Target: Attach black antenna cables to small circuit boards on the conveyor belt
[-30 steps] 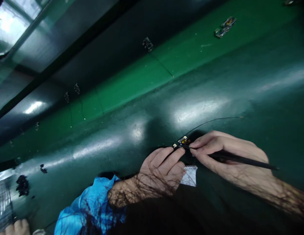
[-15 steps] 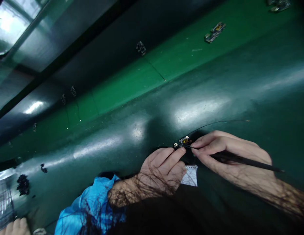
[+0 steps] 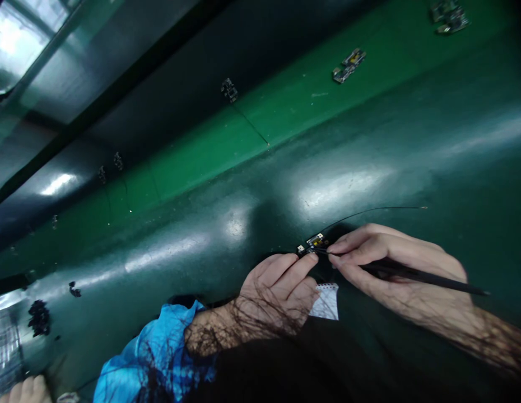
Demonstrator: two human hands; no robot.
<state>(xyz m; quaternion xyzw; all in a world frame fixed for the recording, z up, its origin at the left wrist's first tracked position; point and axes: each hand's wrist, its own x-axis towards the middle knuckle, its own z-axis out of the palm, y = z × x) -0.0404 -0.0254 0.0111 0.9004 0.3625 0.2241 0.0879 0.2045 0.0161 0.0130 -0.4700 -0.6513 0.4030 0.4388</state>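
A small circuit board (image 3: 315,242) with a yellow part lies on the green work surface. From it a thin black cable (image 3: 372,209) curves away to the right. My left hand (image 3: 281,291) is closed, its fingertips gripping the board's near edge. In my right hand (image 3: 395,263) is a pair of black tweezers (image 3: 428,278), pinched near the front, with the tips at the board beside my left fingertips. Exactly what the tips touch is too small to tell. A white sheet with a row of dots (image 3: 326,302) sticks out beside my left hand.
On the bright green belt (image 3: 193,157) beyond lie several circuit boards, among them a long board (image 3: 348,65) and a board with a cable (image 3: 229,89). At left are a pile of black parts (image 3: 39,318) and another person's hand (image 3: 30,390).
Boards on the bright green belt have shifted left and slightly toward me. Both my hands, the tweezers and the held board stay practically where they were.
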